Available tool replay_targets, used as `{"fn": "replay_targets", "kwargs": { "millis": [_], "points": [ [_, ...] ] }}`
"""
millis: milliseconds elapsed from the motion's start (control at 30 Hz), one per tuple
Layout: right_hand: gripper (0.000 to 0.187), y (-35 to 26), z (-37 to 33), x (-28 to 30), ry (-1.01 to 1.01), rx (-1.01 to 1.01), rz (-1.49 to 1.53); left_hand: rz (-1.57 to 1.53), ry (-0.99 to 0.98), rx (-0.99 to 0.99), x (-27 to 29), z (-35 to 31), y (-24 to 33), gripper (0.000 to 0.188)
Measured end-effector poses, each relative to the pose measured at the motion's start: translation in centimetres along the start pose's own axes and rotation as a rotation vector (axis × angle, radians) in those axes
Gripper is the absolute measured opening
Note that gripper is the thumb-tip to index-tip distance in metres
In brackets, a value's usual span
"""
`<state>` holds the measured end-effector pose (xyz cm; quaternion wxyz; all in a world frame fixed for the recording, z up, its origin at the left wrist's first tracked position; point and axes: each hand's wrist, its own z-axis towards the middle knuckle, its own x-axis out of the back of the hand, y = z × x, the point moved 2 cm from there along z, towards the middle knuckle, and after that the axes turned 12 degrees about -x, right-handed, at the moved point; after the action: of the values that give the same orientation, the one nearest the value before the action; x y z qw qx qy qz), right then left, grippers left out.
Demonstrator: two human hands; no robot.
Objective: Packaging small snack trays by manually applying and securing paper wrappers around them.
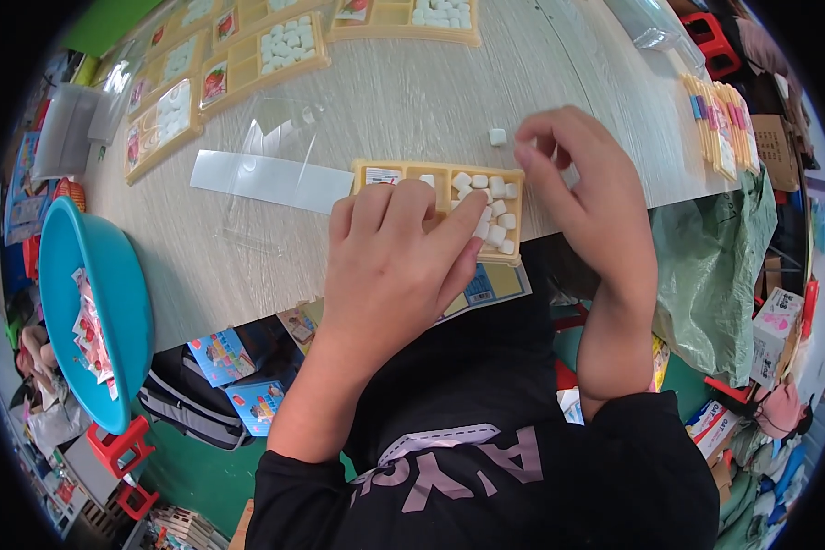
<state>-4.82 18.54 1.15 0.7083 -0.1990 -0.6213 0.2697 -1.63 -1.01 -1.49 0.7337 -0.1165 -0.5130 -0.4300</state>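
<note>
- We see a shallow yellow plastic tray (507, 176) with compartments lying flat at the table's near edge, just above the middle of the frame; part of it is covered.
- Its right compartment holds a heap of small white cubes (496, 213), loosely piled and touching one another.
- One loose white cube (497, 137) lies alone on the table just above the tray's upper right corner, apart from it.

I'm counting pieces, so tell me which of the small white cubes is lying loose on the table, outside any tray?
The single white cube on bare wood just beyond the near yellow tray, beside the right hand. All the others sit inside tray compartments.
</note>
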Motion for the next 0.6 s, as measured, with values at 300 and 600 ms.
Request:
{"fn": "replay_targets", "kwargs": {
  "millis": [300, 600],
  "points": [
    [0.015, 1.4, 1.9, -1.7, -0.007, 0.039, -0.125, -0.078, -0.105, -0.017, 0.5, 1.3, -0.4, 0.031],
    [0.017, 0.2, -2.8, 0.3, -0.183, 0.035, 0.211, -0.015, -0.037, -0.039, 0.0, 0.5, -0.6, 0.024]
  ]
}}
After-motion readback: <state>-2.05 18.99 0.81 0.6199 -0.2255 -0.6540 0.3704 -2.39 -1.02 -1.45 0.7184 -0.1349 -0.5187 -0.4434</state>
